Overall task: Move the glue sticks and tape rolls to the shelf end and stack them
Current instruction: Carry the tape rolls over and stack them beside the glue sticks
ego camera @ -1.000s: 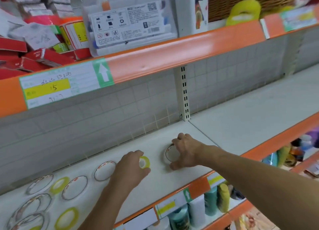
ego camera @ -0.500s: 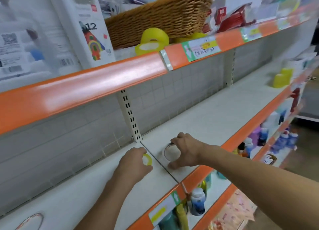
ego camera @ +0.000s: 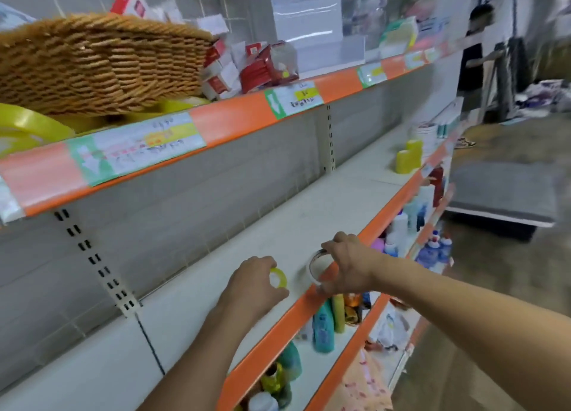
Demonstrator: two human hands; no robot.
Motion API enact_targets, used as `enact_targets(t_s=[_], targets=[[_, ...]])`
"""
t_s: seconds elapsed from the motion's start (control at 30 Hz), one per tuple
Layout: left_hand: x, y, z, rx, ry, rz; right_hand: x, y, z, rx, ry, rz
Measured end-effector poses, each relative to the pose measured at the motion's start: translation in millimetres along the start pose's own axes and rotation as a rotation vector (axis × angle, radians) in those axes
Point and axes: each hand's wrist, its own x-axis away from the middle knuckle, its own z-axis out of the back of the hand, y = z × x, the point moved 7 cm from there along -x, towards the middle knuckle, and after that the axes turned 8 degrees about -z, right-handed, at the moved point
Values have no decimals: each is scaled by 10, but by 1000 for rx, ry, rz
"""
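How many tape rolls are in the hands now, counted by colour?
Yellow tape roll, in the left hand: 1
Clear tape roll, in the right hand: 1
Total: 2

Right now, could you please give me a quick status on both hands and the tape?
Left hand holds yellow tape roll. Right hand holds clear tape roll. Shelf ahead bare up to yellow items at far end.
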Motion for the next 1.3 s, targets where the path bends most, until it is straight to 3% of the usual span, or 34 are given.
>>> enact_targets(t_s=[0.7,1.03,1.3], targets=[[-2344,2150,-814,15,-64,-280,-657,2782,650,-135,104,-239],[-3908,3075,-880,76,29,-334,-1560,4125,1214,-139,151,-273],[-4744,3359,-896,51,97,-240,-2288,4698,1582,-107,160,-170]])
